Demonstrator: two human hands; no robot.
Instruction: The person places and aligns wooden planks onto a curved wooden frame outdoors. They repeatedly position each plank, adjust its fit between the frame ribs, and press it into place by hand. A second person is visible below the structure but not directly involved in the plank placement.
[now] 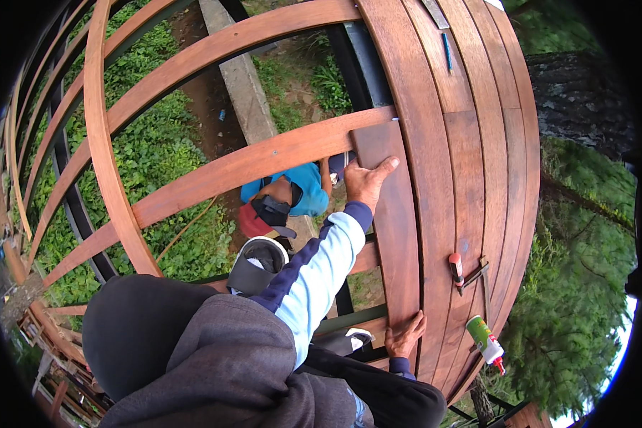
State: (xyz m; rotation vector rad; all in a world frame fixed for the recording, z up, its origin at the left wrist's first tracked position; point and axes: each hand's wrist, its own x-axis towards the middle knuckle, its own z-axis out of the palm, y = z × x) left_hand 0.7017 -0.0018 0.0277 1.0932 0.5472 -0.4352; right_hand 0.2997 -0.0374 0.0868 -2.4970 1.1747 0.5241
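A short reddish-brown wooden plank (392,221) lies across the curved ribs, alongside the edge of the fitted boards. My left hand (366,187) is closed around its left edge near the far end, thumb on top and the other fingers mostly hidden. At the near end, my right hand (405,337) spans the plank with thumb and fingers at opposite edges. A narrow dark gap separates much of the plank from the adjoining board (435,235).
A red-and-black marker (456,271), a square-like tool (483,285) and a green-and-white bottle (483,339) with a red nozzle lie on the boards. Farther up is a blue pencil (447,51). Below the open ribs (257,155), a person in blue (307,187) is near a concrete beam (250,96).
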